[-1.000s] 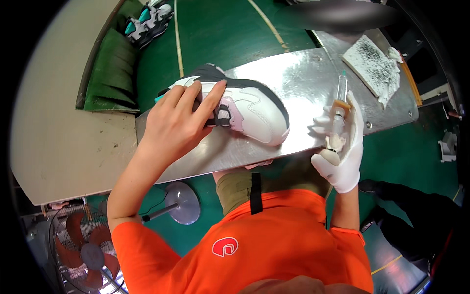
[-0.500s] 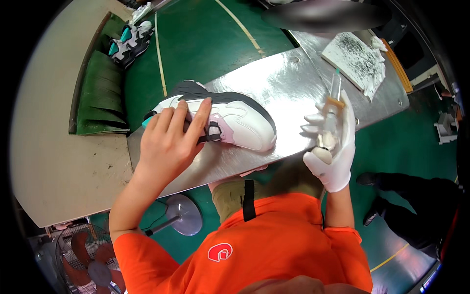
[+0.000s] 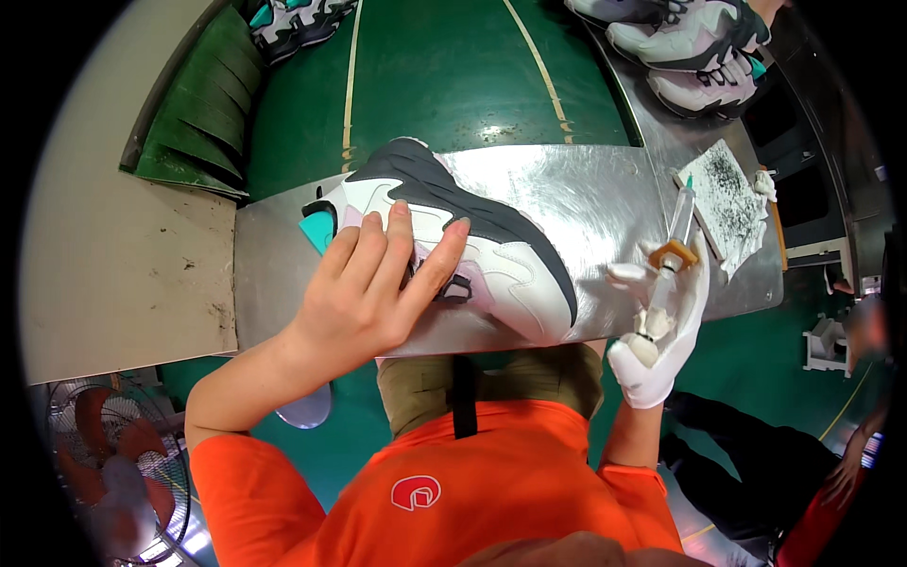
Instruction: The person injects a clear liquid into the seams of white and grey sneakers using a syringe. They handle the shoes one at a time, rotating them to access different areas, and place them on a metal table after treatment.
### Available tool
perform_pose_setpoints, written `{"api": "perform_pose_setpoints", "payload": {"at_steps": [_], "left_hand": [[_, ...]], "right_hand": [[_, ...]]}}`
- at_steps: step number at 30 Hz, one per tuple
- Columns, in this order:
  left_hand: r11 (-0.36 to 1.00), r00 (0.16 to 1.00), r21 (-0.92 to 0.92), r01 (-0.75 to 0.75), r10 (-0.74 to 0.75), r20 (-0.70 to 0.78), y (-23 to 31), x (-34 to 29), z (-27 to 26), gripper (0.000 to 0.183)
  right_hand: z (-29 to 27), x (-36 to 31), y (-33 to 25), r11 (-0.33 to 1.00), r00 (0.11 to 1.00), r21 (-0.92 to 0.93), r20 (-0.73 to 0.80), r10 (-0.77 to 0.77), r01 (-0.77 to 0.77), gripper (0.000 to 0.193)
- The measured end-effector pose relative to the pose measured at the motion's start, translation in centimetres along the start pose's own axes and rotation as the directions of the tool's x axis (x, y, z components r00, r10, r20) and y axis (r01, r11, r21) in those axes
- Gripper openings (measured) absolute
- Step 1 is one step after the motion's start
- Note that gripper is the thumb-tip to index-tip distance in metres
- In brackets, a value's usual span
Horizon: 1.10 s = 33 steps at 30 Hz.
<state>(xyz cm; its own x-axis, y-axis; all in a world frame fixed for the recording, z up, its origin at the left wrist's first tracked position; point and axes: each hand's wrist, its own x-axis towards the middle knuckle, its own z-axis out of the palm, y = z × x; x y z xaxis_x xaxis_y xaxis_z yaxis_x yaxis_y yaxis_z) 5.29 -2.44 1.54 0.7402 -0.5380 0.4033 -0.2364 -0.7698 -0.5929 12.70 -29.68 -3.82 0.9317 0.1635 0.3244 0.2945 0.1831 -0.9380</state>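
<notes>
Your gloved right hand [image 3: 682, 331] holds a syringe [image 3: 672, 257], green tip [image 3: 690, 180] pointing away.
What its clear barrel [image 3: 680, 215] contains (if anything) is too small to tell; your bare left hand [image 3: 364, 293] holds the white shoe [image 3: 496, 257] tilted on its side over the metal table [image 3: 614, 189].

Location type: factory workshop, footwear production. Indicators: wide green belt [image 3: 453, 76] with pale lengthwise lines; slitted green flap curtain [image 3: 203, 118] at belt's left edge; steel worktop [image 3: 586, 194] across near end of belt. Similar shoes: single shoe [image 3: 501, 260] at worktop, shoe group [image 3: 300, 26] at upper left, shoe pile [image 3: 685, 47] at upper right. Surroundings: caged fan [image 3: 123, 482], green floor [image 3: 751, 369] with yellow line [image 3: 847, 406], second person [image 3: 746, 454] nearby.
</notes>
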Motion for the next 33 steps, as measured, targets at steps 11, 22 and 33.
{"api": "perform_pose_setpoints", "payload": {"at_steps": [11,22,33], "left_hand": [[0.999,0.999,0.019,0.028,-0.027,-0.024,0.5,-0.9,0.5,0.038],[0.985,0.992,-0.133,-0.106,0.095,-0.086,-1.9,2.0,1.0,0.042],[0.855,0.826,0.012,-0.518,0.504,-0.252,-3.8,15.7,-0.9,0.053]], "right_hand": [[4.1,6.9,-1.1,0.640,0.920,-0.668,0.201,-0.336,0.379,0.097],[2.5,3.5,-1.5,0.990,0.992,0.138,0.116,-0.048,0.032,0.108],[-4.8,1.7,-4.0,0.951,0.941,-0.018,-0.137,-0.308,0.309,0.117]]}}
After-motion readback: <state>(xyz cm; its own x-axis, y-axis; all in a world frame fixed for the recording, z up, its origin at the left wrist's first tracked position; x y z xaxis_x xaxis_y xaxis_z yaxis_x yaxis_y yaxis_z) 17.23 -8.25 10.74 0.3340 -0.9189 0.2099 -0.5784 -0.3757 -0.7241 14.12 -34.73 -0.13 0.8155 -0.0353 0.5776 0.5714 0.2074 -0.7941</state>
